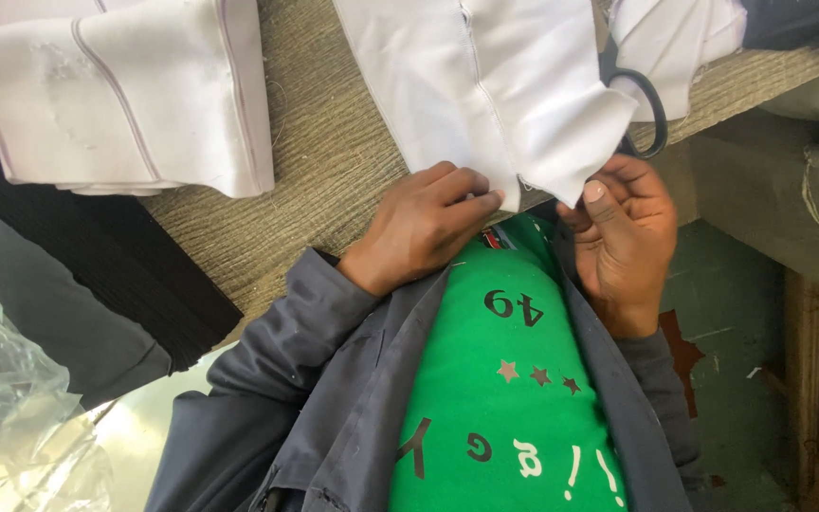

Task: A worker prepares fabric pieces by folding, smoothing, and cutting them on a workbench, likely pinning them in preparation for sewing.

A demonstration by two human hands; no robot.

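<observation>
the white cloth [495, 85] lies on the table [334, 161], a long smooth piece with a stitched seam running down its middle. its long axis runs from the top of the view down and a little rightward, and its lower end points at the person's chest, hanging just over the table's near edge. the left hand [424, 228] pinches that lower edge, thumb and fingertips closed on the hem beside the seam. the right hand [623, 237] holds the cloth's lower right corner, thumb pressed up against it and fingers curled closed behind, so both hands grip the same end of the cloth.

just right of the cloth, black scissors [646, 104] lie on the table, one looped handle showing and the blades hidden under the fabric. a second white piece [675, 38] sits beyond the scissors. well to the left of the cloth, a folded stack of white pieces [125, 95] with raised seams lies flat, its surface slightly scuffed.

the table is covered in coarse, woven, tan matting with a rough ribbed grain. below and left of the cloth, a dark ribbed strip [116, 256] borders the matting, and crinkled clear plastic [2, 379] bunches at the far left. below the cloth, the person's grey jacket [315, 379] opens over a green shirt [504, 398] with dark lettering and small stars. right of the cloth, a worn green floor [741, 332] shows patches of chipped paint.
</observation>
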